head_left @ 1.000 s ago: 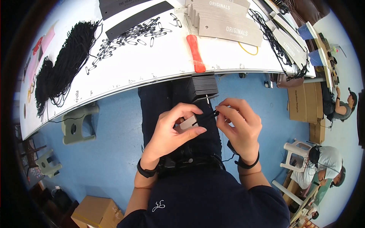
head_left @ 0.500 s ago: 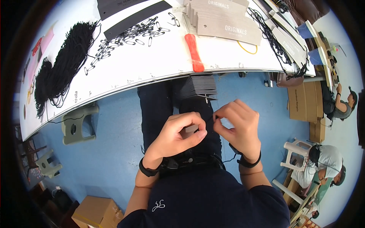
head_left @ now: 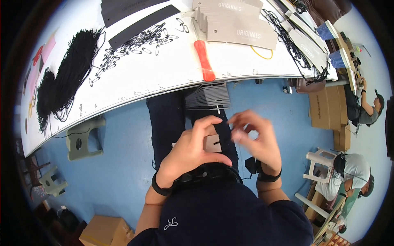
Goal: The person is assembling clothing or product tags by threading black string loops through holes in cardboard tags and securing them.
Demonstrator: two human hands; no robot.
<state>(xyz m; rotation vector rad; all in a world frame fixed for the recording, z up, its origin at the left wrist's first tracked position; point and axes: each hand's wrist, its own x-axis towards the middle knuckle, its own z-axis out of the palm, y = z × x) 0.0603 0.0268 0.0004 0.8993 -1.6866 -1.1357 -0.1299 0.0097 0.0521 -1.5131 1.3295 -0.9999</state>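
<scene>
My left hand [head_left: 184, 147] is curled around a beige-grey card tag [head_left: 211, 143] above my lap, its thumb and index finger apart. One end of the tag shows beyond the palm, with a short black bit on it, perhaps cord. Most of the tag is hidden behind the hand. Close by on the right, my right hand [head_left: 260, 139] has bent fingers smeared by motion, so whether it holds anything is unclear. A fanned stack of grey cards [head_left: 208, 97] lies over my thighs at the table's edge.
The white table [head_left: 164, 69] bears black cords [head_left: 74, 65], scattered black safety pins [head_left: 141, 43], dark cards [head_left: 143, 25], beige tags [head_left: 242, 35], a red-handled tool [head_left: 204, 61] and a yellow rubber band [head_left: 261, 53]. A stool [head_left: 85, 139] stands left; cartons [head_left: 327, 108] and people sit right.
My left thumb has moved down away from the index finger, uncovering more of the tag. My right fingers have shifted and blurred. The view has moved slightly.
</scene>
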